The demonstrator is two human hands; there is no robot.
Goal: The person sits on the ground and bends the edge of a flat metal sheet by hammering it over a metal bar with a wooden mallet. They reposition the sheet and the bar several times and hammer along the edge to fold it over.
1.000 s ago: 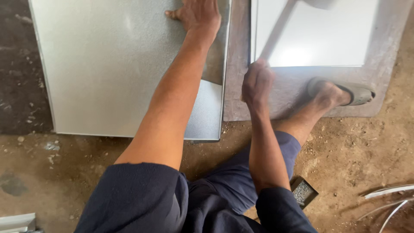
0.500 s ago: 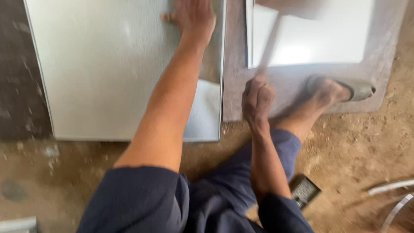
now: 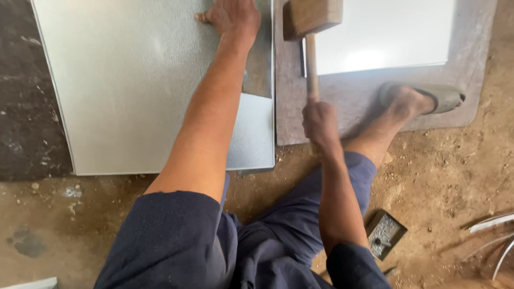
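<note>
My left hand presses flat, fingers spread, on a large grey sheet of metal lying on the ground, close to its right edge. My right hand grips the handle of a wooden mallet. The mallet's head hovers at the top of the view, just right of the sheet's folded edge. My right foot in a grey slipper rests on a grey slab.
A second pale metal sheet lies on the slab at the upper right. A small dark metal block sits on the dirt by my right leg. Curved metal strips lie at the right edge. Dark ground borders the sheet's left side.
The mallet has swung from a blurred raised stroke to a position with its head beside the sheet's right edge. My left hand stays pressed on the sheet.
</note>
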